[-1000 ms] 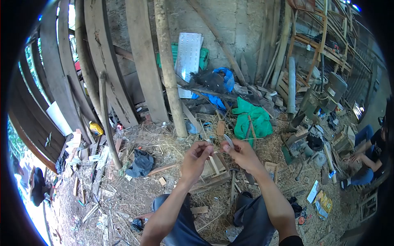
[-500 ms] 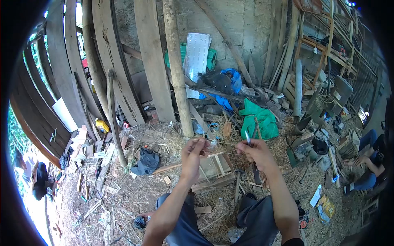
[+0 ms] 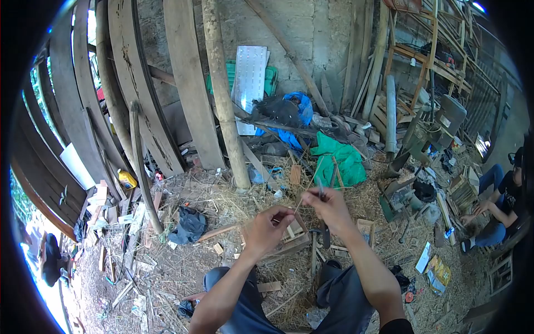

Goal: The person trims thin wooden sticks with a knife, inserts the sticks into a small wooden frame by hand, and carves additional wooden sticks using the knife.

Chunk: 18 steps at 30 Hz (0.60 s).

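Observation:
My left hand [image 3: 269, 230] is closed in a pinch around a thin stick [image 3: 298, 205], whose upper end reaches toward my right hand [image 3: 329, 209]. The fingers of that right hand are wrapped round a slim tool [image 3: 321, 192] with a pale, blade-like end pointing up; its exact kind is blurred. Both hands are raised close together above a small wooden box [image 3: 283, 248] on the ground, partly covered by my left hand. Beside the box lie a hammer-like tool [image 3: 314, 245] and a dark flat blade [image 3: 326, 238].
Straw and wood scraps litter the ground. A wooden post [image 3: 225, 106] stands ahead, with a green sheet [image 3: 345, 161] to its right. A black plastic bag [image 3: 189, 224] lies left, and a yellow bottle [image 3: 127, 179] beyond. Another person [image 3: 498, 195] sits at far right.
My hands have come closer together, and the left has lowered and turned toward the right. The tool's pale end is now blurred. The view has shifted slightly rightward.

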{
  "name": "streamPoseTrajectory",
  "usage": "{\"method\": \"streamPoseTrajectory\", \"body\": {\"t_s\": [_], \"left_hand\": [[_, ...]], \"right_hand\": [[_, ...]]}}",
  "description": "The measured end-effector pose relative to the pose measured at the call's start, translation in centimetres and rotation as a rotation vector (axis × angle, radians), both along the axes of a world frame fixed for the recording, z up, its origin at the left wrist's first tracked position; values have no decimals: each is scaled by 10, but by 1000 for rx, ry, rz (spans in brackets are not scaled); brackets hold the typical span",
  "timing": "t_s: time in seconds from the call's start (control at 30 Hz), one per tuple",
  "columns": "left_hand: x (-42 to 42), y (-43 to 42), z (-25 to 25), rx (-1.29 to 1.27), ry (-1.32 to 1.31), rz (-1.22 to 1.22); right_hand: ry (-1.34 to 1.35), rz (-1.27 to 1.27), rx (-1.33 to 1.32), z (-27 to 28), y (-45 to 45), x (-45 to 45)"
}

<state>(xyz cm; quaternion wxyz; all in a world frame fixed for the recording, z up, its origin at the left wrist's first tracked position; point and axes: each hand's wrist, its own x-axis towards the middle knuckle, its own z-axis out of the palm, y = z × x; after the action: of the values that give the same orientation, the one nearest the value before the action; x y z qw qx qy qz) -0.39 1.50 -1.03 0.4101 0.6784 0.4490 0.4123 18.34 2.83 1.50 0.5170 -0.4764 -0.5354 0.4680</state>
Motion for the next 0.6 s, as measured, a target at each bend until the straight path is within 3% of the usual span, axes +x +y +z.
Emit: {"method": "streamPoseTrajectory", "body": {"t_s": [0.1, 0.2, 0.27, 0.37, 0.6], "left_hand": [[-4, 4, -2, -14, -35, 23], [-7, 4, -1, -40, -82, 15], [-7, 3, -1, -22, -104, 29], [-8, 2, 0, 23, -77, 36], [-10, 0, 5, 13, 42, 16]], "right_hand": [[-201, 108, 96, -5, -1, -8], [-92, 61, 101, 7, -8, -16], [207, 163, -77, 13, -8, -10], [-29, 214, 20, 15, -11, -13], [177, 197, -110, 9, -7, -12]]}}
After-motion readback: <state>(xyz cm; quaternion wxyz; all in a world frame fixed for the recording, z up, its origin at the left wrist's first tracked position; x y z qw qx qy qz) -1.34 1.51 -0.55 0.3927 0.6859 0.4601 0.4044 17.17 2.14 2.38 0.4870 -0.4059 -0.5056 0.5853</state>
